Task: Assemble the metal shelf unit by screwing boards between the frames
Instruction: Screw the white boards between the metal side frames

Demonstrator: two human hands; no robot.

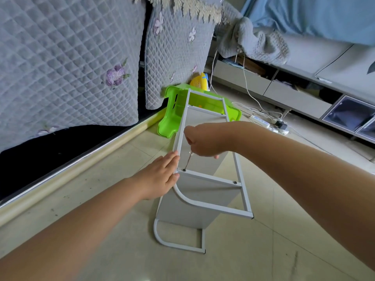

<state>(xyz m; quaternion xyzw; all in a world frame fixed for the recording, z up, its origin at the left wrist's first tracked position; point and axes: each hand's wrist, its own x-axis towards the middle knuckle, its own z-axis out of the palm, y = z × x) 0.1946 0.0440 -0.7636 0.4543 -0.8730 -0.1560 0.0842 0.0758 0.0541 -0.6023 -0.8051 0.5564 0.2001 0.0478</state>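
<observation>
The white metal shelf unit lies on its side on the tiled floor. Its upper frame (239,175) faces me and a grey board (205,191) stands between the two frames. The lower frame (162,240) rests on the floor. My left hand (160,177) presses flat against the frame's left rail, fingers straight. My right hand (205,138) grips a small metal tool (189,159) whose tip sits on a screw (184,170) at the left end of a crossbar. A second screw (234,182) sits at the crossbar's right end.
A green plastic stool (172,118) lies behind the shelf beside a yellow toy (198,81). A quilt-covered sofa (71,67) stands at left. A power strip (261,120) with cables lies at right, before a low white cabinet (294,96).
</observation>
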